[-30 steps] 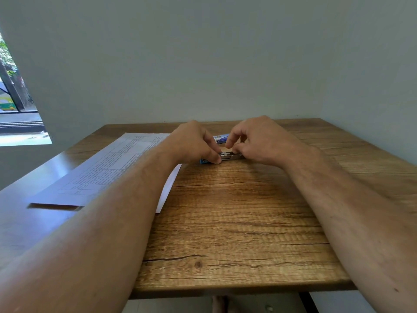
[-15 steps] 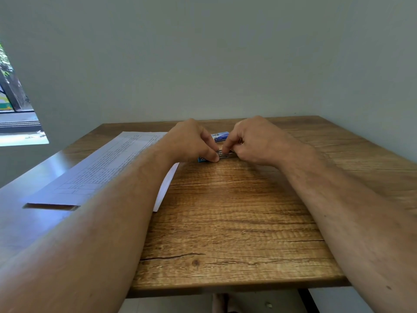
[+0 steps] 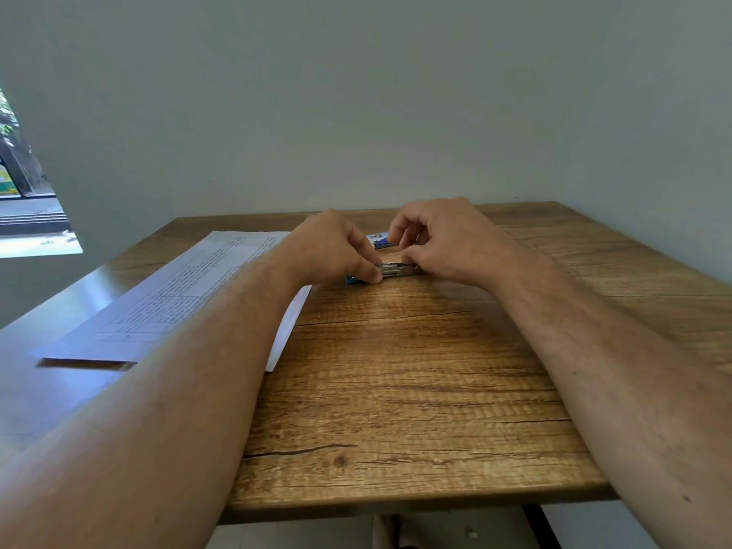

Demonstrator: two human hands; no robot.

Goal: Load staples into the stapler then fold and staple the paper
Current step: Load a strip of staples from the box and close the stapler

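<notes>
A small stapler [image 3: 396, 269] with a blue body and a metal staple channel lies on the wooden table [image 3: 396, 390] between my hands. My left hand [image 3: 336, 247] grips its left end with curled fingers and thumb. My right hand [image 3: 443, 239] holds its right end, and the index finger and thumb are curled above the metal part. A blue and white staple box [image 3: 379, 240] sits just behind the stapler, partly hidden by my fingers. A printed sheet of paper [image 3: 190, 287] lies flat at the left, under my left forearm.
The table stands in a corner, with a wall behind it and another to the right. A window shows at the far left. The table's front edge runs across the bottom of the view.
Both hands stay on the stapler. My right index finger has lifted a little and more of the staple box shows behind it.
</notes>
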